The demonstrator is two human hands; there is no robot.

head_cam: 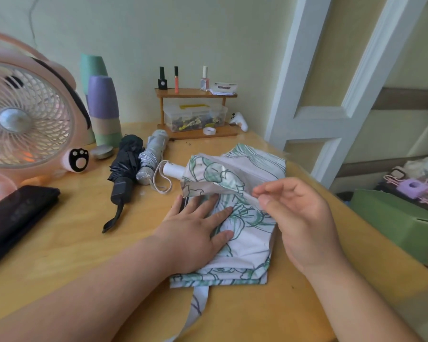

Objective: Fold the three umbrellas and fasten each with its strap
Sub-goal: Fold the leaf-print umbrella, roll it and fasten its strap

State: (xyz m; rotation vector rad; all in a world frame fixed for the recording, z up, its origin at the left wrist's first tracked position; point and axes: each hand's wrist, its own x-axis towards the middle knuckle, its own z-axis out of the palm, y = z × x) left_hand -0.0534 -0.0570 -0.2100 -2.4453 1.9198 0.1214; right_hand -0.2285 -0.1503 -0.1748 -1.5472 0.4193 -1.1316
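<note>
Your L hand (195, 233) lies flat, fingers straight, pressing the floral umbrella (245, 253) at table (72, 243) centre, while your R hand (299, 218) pinches a canopy fold btwn thumb and fingertips; black umbrella (126, 169) and silver umbrella (153, 154) lie side by side rear-left; card (224, 88) print unreadable; clear box (218, 108) holds small mixed items.

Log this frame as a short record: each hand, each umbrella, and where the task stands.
left hand: pressed flat on the floral umbrella
right hand: pinches a fold of its cloth
floral umbrella: on the table, cloth partly pleated, not rolled
strap: loose, hanging over the table's near edge
black umbrella: collapsed, beside the silver umbrella, left of the floral one
progress: floral umbrella not yet fastened
</note>
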